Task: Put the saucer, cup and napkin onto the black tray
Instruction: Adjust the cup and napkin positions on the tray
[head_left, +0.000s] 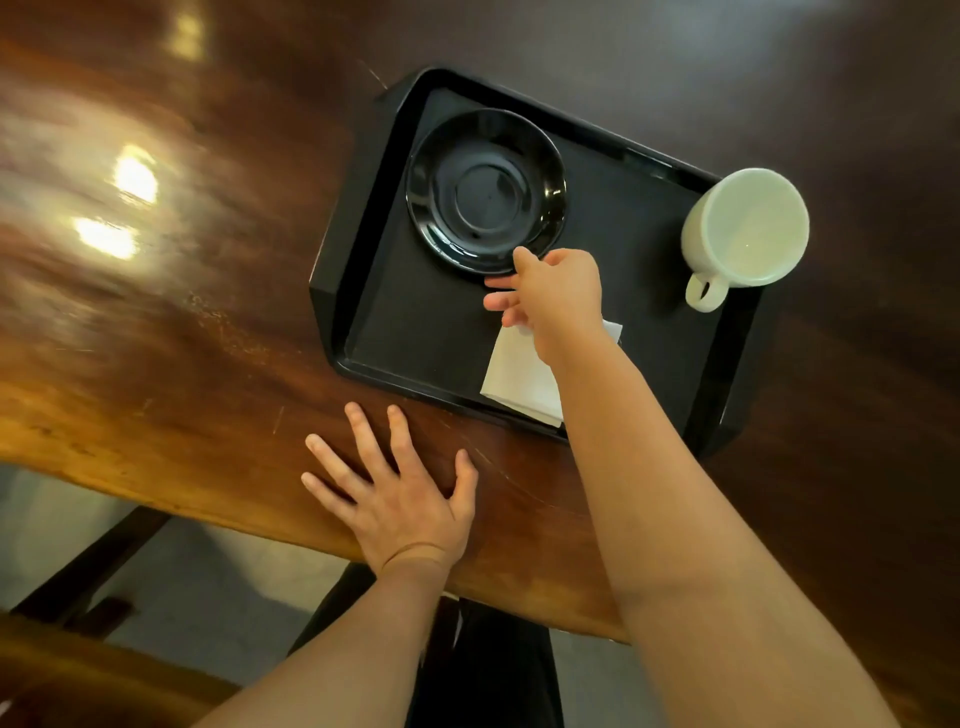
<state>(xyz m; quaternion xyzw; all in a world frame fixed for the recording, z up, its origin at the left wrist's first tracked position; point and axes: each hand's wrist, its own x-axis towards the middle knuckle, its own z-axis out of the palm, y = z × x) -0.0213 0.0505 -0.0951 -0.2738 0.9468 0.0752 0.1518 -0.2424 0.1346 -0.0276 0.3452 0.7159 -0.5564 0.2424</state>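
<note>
head view: one saucer (485, 190), one cup (746, 228), one napkin (519, 375).

The glossy wooden table (156, 312) carries the black tray (363, 218), with the left hand (400, 499) flat beside it.

The left hand (400, 499) lies flat with fingers spread; the right hand (553, 296) reaches forward, fingers loosely parted, holding nothing.
</note>
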